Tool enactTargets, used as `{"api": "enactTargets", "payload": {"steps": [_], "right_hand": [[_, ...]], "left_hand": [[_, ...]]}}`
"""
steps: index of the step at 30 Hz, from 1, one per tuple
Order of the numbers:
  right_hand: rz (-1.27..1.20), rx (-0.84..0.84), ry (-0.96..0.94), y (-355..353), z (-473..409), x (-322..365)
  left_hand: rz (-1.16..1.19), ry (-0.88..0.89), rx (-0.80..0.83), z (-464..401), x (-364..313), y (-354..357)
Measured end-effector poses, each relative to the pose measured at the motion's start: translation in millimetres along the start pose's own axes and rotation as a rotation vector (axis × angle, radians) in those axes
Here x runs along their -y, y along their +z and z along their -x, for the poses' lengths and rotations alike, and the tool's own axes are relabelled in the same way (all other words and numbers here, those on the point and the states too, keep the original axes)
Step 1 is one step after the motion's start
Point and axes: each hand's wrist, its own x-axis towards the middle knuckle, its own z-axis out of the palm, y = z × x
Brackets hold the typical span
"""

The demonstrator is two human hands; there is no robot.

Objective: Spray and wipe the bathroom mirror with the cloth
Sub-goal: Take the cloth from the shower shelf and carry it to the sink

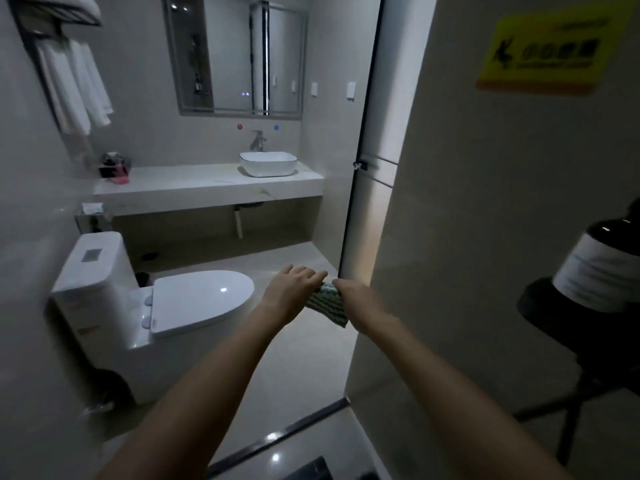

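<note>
A framed mirror [235, 57] hangs on the far wall above the white counter [207, 188] and basin [268, 163]. Both my arms reach forward at the bathroom doorway. Between my hands is a green and white striped cloth [329, 303]. My left hand [294, 289] grips its left end and my right hand [360, 299] grips its right end, fingers curled over it. At the right edge a dark bottle with a white label [602, 265] stands on a black stool [568, 327]; its top is out of frame.
A white toilet [166, 306] with its lid down stands at the left. White towels [76, 84] hang from a rack on the left wall. A glass door edge [360, 161] and a wall with a yellow warning sign [547, 53] are at right. A metal threshold strip [277, 438] crosses the floor.
</note>
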Motion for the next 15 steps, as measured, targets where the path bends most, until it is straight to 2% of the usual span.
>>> {"api": "enactTargets", "payload": {"steps": [5,15], "right_hand": [[0.044,-0.011,-0.072,9.4,-100.4,11.5],[0.125,0.009,-0.26,49.4,-282.4,11.2]], "left_hand": [[-0.008,-0.048,0.038,-45.8,78.8,25.7],[-0.058,-0.218,0.117,-144.3,193.7,86.3]]}}
